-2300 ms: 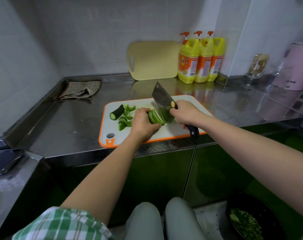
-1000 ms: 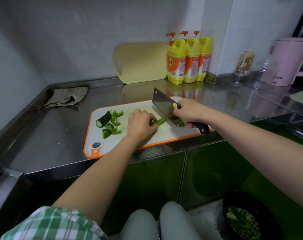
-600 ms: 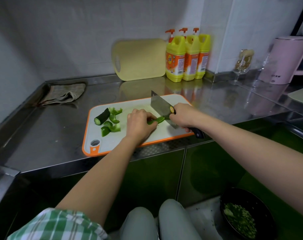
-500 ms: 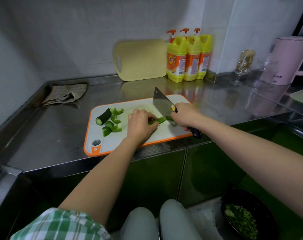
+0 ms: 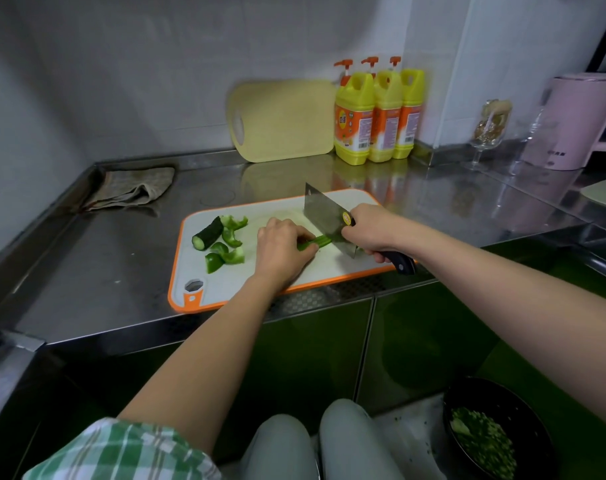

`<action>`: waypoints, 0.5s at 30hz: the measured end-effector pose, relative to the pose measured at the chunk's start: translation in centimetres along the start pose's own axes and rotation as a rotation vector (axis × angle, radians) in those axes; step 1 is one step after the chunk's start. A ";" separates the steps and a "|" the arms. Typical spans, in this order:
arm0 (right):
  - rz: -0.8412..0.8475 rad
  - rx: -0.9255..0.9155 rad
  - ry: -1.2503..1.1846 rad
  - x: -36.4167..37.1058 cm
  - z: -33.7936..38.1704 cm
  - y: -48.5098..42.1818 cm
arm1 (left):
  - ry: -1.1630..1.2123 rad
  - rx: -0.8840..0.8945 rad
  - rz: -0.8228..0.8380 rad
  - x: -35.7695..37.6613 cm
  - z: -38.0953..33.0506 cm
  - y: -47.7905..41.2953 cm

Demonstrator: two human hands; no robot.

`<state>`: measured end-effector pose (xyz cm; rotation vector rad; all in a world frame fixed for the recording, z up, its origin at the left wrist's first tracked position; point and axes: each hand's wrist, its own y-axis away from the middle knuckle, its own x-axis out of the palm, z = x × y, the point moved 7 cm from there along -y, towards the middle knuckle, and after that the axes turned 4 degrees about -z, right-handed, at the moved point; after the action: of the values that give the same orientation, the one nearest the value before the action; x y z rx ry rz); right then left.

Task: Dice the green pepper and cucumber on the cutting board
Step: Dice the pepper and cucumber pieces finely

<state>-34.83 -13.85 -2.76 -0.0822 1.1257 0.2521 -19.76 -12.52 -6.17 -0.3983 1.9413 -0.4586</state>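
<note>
My left hand (image 5: 282, 249) is pinching the pepper strip (image 5: 317, 241) at the centre of the cutting board (image 5: 232, 285), risking nicks from the cleaver (image 5: 324, 216) my right hand (image 5: 371, 230) is gripping.

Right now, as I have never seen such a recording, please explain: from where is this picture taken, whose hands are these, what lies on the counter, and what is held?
There is no machine: a camera on a person's head looks down at their own two hands. The right hand grips a cleaver; the left hand holds down a green pepper strip at the blade. Both work on a white cutting board with an orange edge, on a steel counter. Left on the board lie a cucumber piece and more pepper pieces.
</note>
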 end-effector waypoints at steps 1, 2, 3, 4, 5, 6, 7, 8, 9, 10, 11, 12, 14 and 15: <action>-0.009 0.007 0.001 0.2 0.0 -0.2 | -0.003 0.000 0.000 0.0 0.0 0.0; -0.020 0.011 0.007 0.4 0.0 -0.3 | -0.006 0.001 0.001 0.0 0.0 0.0; -0.036 0.013 0.018 0.5 0.0 -0.4 | -0.008 0.000 0.001 -0.1 0.0 0.1; -0.060 0.013 0.028 0.6 0.2 -0.5 | -0.008 0.000 0.002 0.0 0.0 0.1; -0.088 0.011 0.032 0.7 0.3 -0.5 | -0.009 0.001 0.003 -0.1 0.0 0.1; -0.113 0.004 0.026 0.7 0.3 -0.6 | -0.011 0.003 0.002 -0.1 0.0 0.1; -0.133 -0.005 0.009 0.6 0.3 -0.7 | -0.015 0.004 0.001 -0.1 0.0 0.1; -0.150 -0.014 -0.015 0.6 0.3 -0.7 | -0.018 0.005 0.002 -0.2 0.0 0.1; -0.163 -0.020 -0.035 0.4 0.2 -0.8 | -0.019 0.006 0.002 -0.1 0.1 0.1; -0.168 -0.024 -0.048 0.1 0.1 -0.8 | -0.018 0.008 0.002 -0.1 0.1 0.1; -0.161 -0.026 -0.056 -0.2 0.1 -0.8 | -0.019 0.010 0.002 -0.1 0.1 0.1; -0.141 -0.026 -0.062 -0.5 0.2 -0.7 | -0.019 0.012 0.004 -0.1 0.0 0.1; -0.080 -0.029 -0.053 -1.0 0.6 -0.4 | -0.022 0.014 0.006 0.0 0.0 0.1; -0.048 -0.029 -0.038 -1.0 0.7 -0.2 | -0.021 0.014 0.005 0.0 0.0 0.0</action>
<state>-34.56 -14.09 -1.55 -0.1292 1.0813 0.2265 -19.72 -12.48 -6.18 -0.3878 1.9174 -0.4624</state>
